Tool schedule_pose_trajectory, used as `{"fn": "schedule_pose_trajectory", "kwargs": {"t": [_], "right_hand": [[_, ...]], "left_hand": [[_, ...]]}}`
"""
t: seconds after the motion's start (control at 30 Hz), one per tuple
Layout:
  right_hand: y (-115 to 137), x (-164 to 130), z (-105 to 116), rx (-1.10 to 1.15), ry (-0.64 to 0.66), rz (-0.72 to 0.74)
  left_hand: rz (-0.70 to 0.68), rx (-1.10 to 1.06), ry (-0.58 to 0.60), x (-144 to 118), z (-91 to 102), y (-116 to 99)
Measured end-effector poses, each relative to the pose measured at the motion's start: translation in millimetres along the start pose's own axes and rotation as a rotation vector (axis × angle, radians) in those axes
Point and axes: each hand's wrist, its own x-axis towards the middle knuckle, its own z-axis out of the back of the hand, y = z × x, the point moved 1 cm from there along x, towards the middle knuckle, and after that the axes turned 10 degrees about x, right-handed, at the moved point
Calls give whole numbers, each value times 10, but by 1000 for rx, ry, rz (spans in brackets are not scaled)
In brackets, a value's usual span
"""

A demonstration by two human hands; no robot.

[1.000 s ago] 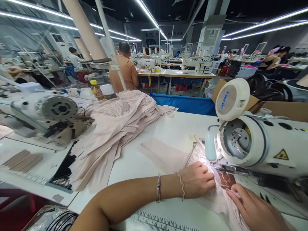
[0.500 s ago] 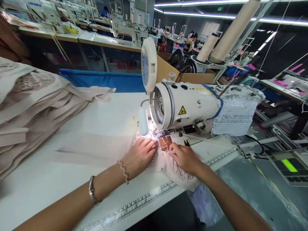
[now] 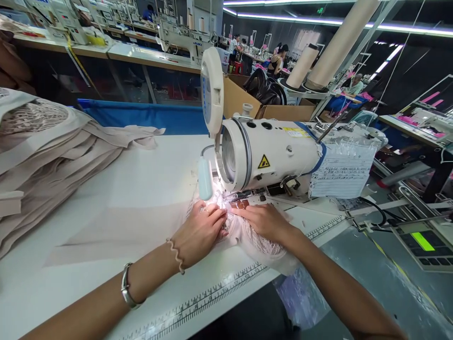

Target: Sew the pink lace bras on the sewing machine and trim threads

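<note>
Pale pink lace fabric (image 3: 264, 242) lies bunched under the needle area of a white sewing machine (image 3: 272, 153). My left hand (image 3: 205, 229), wearing a ring and bracelets, presses on the lace left of the presser foot, its fingers bent and close together. From the right, my right hand (image 3: 265, 221) reaches in with fingers together, holding the lace down close to the foot. Both sets of fingertips nearly meet beside the needle, whose tip is hidden in the lamp's glare. A sheer pale strip (image 3: 120, 229) trails left across the table. Part of a brown plate (image 3: 240, 204) shows by the foot.
A heap of pale pink pieces (image 3: 53, 146) covers the table's left side. A printed ruler (image 3: 201, 302) runs along the front edge. Behind stand a cardboard box (image 3: 233, 97) and thread cones (image 3: 302, 66). A control panel (image 3: 423, 243) sits at right. Other people work far back.
My right hand has moved left and slightly up, its fingers now straighter and nearer the needle, covering more of the brown plate. The sheer strip extends farther left. The view has shifted slightly.
</note>
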Motion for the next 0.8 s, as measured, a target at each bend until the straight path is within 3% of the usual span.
{"fn": "schedule_pose_trajectory", "kwargs": {"t": [0.2, 0.5, 0.57, 0.7, 0.8], "right_hand": [[-5, 94, 30, 33, 20, -27], [-27, 117, 35, 21, -39, -47], [-72, 79, 37, 1, -102, -1], [-149, 8, 36, -3, -200, 234], [-160, 5, 27, -43, -213, 283]], "left_hand": [[16, 0, 93, 10, 84, 46], [47, 32, 54, 6, 6, 59], [37, 12, 69, 7, 5, 49], [18, 3, 142, 12, 47, 38], [30, 30, 147, 13, 70, 41]]}}
